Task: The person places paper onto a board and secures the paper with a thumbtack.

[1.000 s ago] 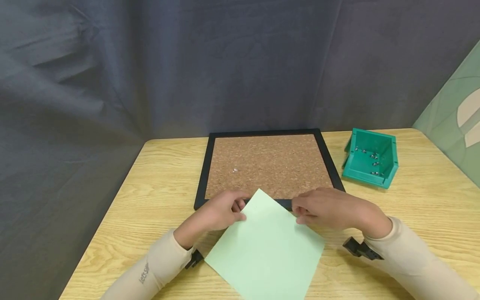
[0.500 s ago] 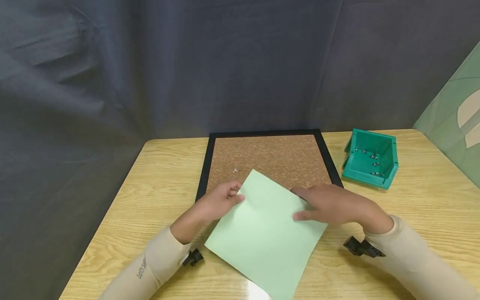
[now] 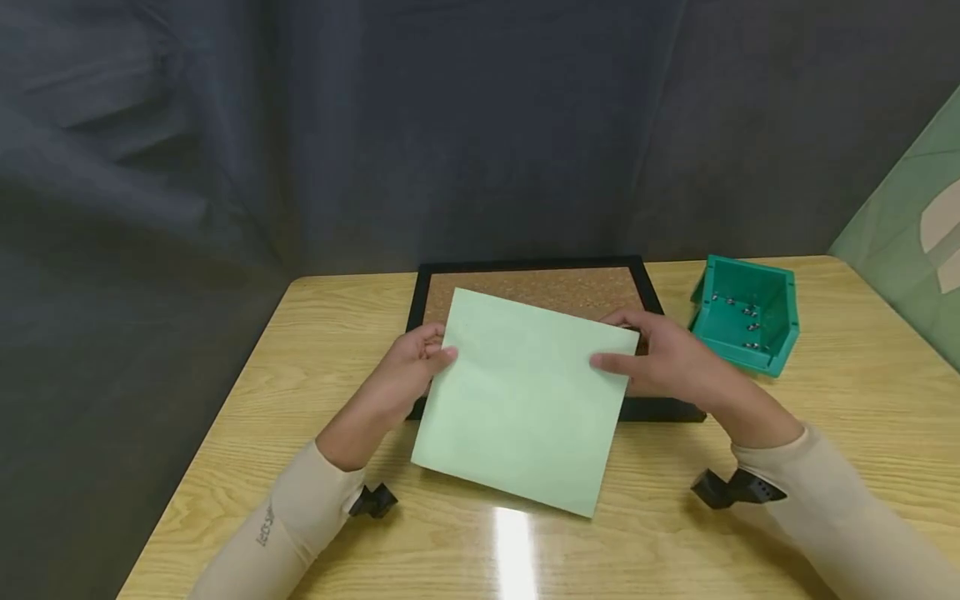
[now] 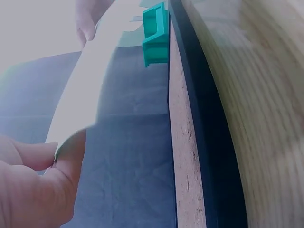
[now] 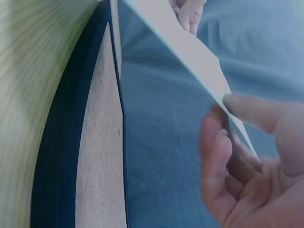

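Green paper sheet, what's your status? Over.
Left hand and right hand grip the pale green paper sheet by its sides. Held above black-framed cork board. Nothing in the way.

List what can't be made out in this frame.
- Cork board: most of it, in the head view, hidden behind the green paper.
- Small metal pieces in the teal bin: too small to identify.
- Right hand fingers behind the paper: hidden in the head view.
- Wooden table: blurred in both wrist views.

green paper (image 3: 521, 400) covers most of the cork board (image 3: 555, 287); small metal bits in the teal bin (image 3: 746, 321) are too tiny to make out; both forearms run off the bottom edge
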`<state>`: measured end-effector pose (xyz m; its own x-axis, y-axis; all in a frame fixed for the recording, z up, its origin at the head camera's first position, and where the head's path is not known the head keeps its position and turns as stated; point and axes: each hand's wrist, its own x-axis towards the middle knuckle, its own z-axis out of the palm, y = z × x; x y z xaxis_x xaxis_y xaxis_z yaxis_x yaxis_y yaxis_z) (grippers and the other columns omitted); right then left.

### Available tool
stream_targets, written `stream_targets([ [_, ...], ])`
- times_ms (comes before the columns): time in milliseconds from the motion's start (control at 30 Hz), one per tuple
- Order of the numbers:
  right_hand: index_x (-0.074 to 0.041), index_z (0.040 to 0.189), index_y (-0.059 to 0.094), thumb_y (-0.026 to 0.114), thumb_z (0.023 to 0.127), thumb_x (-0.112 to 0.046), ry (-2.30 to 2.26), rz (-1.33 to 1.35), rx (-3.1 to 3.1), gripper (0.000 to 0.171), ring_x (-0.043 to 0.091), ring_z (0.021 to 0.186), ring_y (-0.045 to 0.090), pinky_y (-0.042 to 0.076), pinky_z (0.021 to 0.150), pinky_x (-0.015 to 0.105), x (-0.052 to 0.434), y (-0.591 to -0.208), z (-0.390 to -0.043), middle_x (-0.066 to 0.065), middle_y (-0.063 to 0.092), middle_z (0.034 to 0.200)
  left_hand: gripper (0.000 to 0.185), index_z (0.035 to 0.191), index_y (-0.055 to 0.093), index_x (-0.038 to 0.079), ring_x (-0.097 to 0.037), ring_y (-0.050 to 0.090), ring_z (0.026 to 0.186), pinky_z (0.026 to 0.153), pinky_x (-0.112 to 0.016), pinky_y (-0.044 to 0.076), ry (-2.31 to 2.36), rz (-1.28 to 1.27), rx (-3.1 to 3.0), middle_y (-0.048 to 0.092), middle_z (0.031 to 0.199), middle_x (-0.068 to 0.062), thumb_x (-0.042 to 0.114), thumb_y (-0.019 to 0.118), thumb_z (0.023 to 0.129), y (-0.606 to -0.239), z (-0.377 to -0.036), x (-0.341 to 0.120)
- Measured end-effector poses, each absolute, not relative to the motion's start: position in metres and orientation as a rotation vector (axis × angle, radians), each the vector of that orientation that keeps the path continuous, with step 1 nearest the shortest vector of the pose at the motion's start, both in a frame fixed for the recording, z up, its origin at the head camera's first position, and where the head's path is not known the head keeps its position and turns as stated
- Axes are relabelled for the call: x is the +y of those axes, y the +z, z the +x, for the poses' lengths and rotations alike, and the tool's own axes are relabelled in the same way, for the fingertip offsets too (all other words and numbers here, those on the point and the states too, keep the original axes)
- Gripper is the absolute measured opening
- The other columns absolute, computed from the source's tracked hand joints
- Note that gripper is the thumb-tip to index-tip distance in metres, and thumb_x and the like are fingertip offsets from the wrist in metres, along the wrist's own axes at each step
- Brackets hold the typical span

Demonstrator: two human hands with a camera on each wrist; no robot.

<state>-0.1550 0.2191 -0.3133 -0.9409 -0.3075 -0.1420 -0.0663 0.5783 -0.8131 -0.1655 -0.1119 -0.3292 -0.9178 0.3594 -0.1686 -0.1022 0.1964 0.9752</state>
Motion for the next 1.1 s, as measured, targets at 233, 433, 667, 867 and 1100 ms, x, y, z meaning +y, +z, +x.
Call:
stream_targets([
  [233, -0.007, 0.139, 0.048, 0.065, 0.097, -0.036, -1.442, -0.293, 2.396, 0.054, 0.015, 0.097, 0.068, 0.057, 0.087, 0.038, 0.2227, -0.3147, -0.1554, 0.012, 0.068, 0.121, 0.037, 0.142, 0.047, 0.0, -0.009, 0.068, 0.086, 0.074, -0.028, 0.058, 1.876, 0.158, 2.092, 0.068, 0.106, -0.005, 0.013, 0.039, 0.108, -0.3277, -0.1645, -0.1125],
  [433, -0.002, 0.131, 0.058, 0.056, 0.103, -0.034, -1.457, -0.374, 2.348, 0.043, 0.019, 0.086, 0.066, 0.058, 0.081, 0.037, 0.223, -0.3176, -0.1527, 0.001, 0.071, 0.104, 0.04, 0.146, 0.044, 0.002, -0.009, 0.068, 0.085, 0.073, -0.028, 0.058, 1.939, 0.119, 2.066, 0.064, 0.113, -0.009, 0.016, 0.037, 0.109, -0.3281, -0.164, -0.1115],
  [667, 0.0, 0.132, 0.059, 0.05, 0.105, -0.033, -1.445, -0.382, 2.339, 0.043, 0.017, 0.089, 0.066, 0.056, 0.083, 0.035, 0.2207, -0.3196, -0.1523, 0.008, 0.07, 0.11, 0.041, 0.148, 0.042, 0.006, -0.011, 0.07, 0.087, 0.073, -0.031, 0.059, 1.998, 0.116, 2.024, 0.061, 0.123, -0.015, 0.018, 0.037, 0.109, -0.3267, -0.1646, -0.1096],
  [867, 0.0, 0.13, 0.06, 0.047, 0.106, -0.034, -1.44, -0.378, 2.348, 0.043, 0.017, 0.086, 0.064, 0.054, 0.081, 0.033, 0.2185, -0.3189, -0.1516, 0.01, 0.069, 0.114, 0.041, 0.148, 0.042, 0.006, -0.011, 0.07, 0.084, 0.072, -0.03, 0.059, 2.005, 0.088, 2.025, 0.062, 0.119, -0.013, 0.02, 0.037, 0.109, -0.3265, -0.1646, -0.109],
  [1100, 0.002, 0.128, 0.06, 0.043, 0.108, -0.035, -1.474, -0.366, 2.361, 0.045, 0.018, 0.083, 0.066, 0.053, 0.083, 0.034, 0.2172, -0.3186, -0.1509, 0.008, 0.071, 0.108, 0.039, 0.145, 0.045, 0.011, -0.012, 0.066, 0.089, 0.074, -0.029, 0.056, 2.034, 0.083, 2.048, 0.063, 0.113, -0.007, 0.024, 0.041, 0.109, -0.3271, -0.1638, -0.1079],
])
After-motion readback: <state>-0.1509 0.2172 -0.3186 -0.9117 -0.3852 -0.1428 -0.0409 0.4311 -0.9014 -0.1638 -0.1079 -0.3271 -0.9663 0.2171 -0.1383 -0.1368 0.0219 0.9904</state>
